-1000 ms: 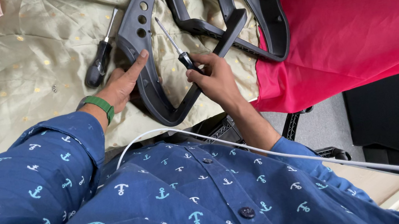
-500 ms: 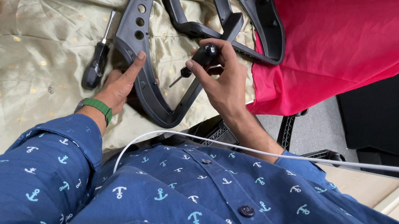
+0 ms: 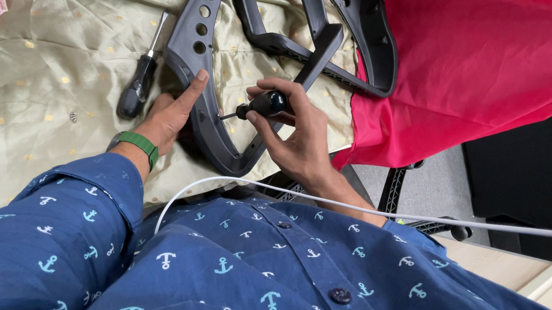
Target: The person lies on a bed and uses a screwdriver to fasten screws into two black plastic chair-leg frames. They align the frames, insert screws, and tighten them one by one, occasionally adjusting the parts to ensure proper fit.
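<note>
While the left hand [image 3: 170,116] lies flat and open on the frame's [image 3: 205,78] curved rim, fingers stretched along the grey plastic and closed on nothing, the right hand [image 3: 294,130] has its grip wrapped round a small screwdriver [image 3: 261,106]. Its dark handle sits between thumb and fingers, and the thin shaft points left, its tip right at the inner side of the rim, just beside the left forefinger. The frame is a dark grey plastic piece with a row of round holes along its curve and crossed struts in the middle; it lies on a pale gold cloth [image 3: 22,92], near the cloth's near edge, and its far right side is tucked against a pink cloth [image 3: 490,18] that hangs down there. A second, bigger screwdriver [image 3: 141,73] with a black handle lies loose on the gold cloth, just left of the frame and just beyond the left hand. A green band [image 3: 138,146] circles the left wrist, above a blue sleeve printed with anchors. A white cable [image 3: 373,209] runs across the shirt below the right forearm.
</note>
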Action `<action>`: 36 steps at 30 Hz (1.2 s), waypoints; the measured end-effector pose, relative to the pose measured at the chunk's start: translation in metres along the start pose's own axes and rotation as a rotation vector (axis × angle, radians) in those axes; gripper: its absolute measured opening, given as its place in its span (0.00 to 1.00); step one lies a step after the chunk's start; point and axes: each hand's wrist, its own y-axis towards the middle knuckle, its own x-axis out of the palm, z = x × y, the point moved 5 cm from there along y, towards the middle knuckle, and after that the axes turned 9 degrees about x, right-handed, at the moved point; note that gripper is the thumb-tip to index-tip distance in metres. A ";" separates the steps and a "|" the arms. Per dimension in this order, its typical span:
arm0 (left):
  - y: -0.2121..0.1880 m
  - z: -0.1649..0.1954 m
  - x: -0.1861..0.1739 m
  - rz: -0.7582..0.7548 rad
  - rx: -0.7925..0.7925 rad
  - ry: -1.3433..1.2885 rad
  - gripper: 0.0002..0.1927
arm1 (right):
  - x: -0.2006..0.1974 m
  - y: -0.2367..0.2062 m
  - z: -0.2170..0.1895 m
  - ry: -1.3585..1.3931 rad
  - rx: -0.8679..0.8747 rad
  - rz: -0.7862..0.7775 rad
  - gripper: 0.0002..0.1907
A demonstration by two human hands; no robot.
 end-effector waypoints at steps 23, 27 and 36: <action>-0.010 -0.001 0.000 0.022 -0.016 0.009 0.73 | -0.001 0.009 -0.006 0.078 0.015 0.008 0.27; -0.014 0.000 -0.004 0.046 0.010 0.021 0.71 | 0.002 0.014 -0.008 0.102 0.018 0.028 0.27; -0.040 0.021 -0.012 0.140 0.057 -0.042 0.52 | 0.001 0.039 -0.007 0.162 -0.040 -0.018 0.27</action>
